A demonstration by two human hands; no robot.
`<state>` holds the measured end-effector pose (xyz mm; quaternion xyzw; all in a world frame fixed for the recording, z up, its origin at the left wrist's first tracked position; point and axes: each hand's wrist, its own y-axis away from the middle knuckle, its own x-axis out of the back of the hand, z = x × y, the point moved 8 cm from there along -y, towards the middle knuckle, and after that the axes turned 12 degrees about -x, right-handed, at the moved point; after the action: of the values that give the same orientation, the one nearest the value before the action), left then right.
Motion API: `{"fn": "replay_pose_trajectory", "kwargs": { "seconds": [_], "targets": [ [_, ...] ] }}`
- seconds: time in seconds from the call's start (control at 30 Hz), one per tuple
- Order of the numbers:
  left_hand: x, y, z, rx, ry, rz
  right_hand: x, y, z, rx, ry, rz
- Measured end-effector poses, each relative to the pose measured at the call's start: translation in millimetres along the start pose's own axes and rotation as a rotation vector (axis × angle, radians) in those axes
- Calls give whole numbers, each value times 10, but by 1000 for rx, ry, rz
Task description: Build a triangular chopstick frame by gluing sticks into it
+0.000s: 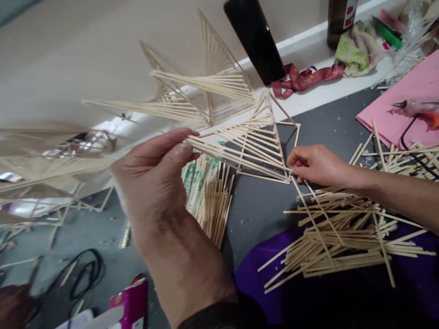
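A star-like frame of thin wooden sticks (252, 139) stands in the middle, its ribs fanning out into several points. My left hand (161, 169) pinches the near left tip of one fan between thumb and fingers. At the other end of that fan, my right hand (310, 165) has its fingers closed at the lower right corner, around a stick end there. The exact contact under the right fingertips is partly hidden. Loose wooden sticks (339, 251) lie in a heap below my right hand, on purple cloth (252, 265). A packed bundle of sticks (214, 201) lies behind my left wrist.
A phone (255, 41) leans against the wall beside a red ribbon (307, 80). On the right, a glue gun (411, 107) rests on pink paper (380, 100). Another stick structure (51, 169) stands at left, above a black cable (87, 274). Another person's hand (15, 304) shows at lower left.
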<state>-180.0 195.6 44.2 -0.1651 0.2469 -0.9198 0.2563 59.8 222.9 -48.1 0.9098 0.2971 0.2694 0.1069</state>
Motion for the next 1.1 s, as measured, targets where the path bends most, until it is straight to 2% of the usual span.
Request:
{"fn": "replay_pose_trajectory", "kwargs": {
  "seconds": [0.9, 1.1],
  "targets": [
    [-7, -16, -28, -15, 49, -19, -200, -147, 116, -25, -76, -122],
    [-23, -13, -15, -11, 78, -10, -234, -147, 152, -119, -180, -192]
  ]
}}
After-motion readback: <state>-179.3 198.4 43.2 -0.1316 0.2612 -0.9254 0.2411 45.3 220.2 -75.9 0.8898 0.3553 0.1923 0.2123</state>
